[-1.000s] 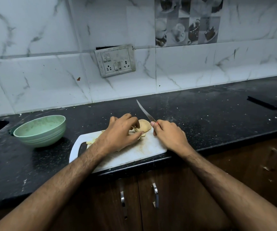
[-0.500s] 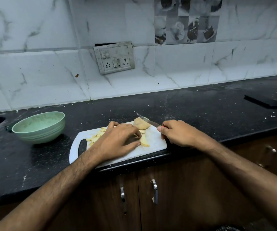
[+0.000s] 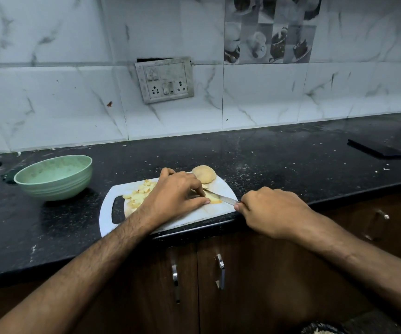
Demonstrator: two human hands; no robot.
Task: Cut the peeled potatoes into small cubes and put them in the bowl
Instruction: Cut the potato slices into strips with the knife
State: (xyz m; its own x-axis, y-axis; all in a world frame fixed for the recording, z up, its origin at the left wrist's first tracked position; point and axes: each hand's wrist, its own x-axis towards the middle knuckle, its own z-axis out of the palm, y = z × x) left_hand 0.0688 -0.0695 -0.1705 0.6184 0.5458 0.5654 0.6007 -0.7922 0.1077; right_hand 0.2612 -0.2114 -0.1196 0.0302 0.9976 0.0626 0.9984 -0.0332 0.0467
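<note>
Glossy speckled black stone countertop [image 3: 279, 160], matt white plastic cutting board [image 3: 223, 189] (scuffed), metal knife [image 3: 223, 198].

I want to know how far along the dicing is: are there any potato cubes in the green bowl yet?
No, the green bowl looks empty inside, while the cut potato pieces lie on the cutting board.

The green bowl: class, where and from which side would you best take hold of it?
Take the green bowl by its rim, probably from above on its right, board-facing side: it stands upright and open, with nothing seen touching it, left of the cutting board.
</note>
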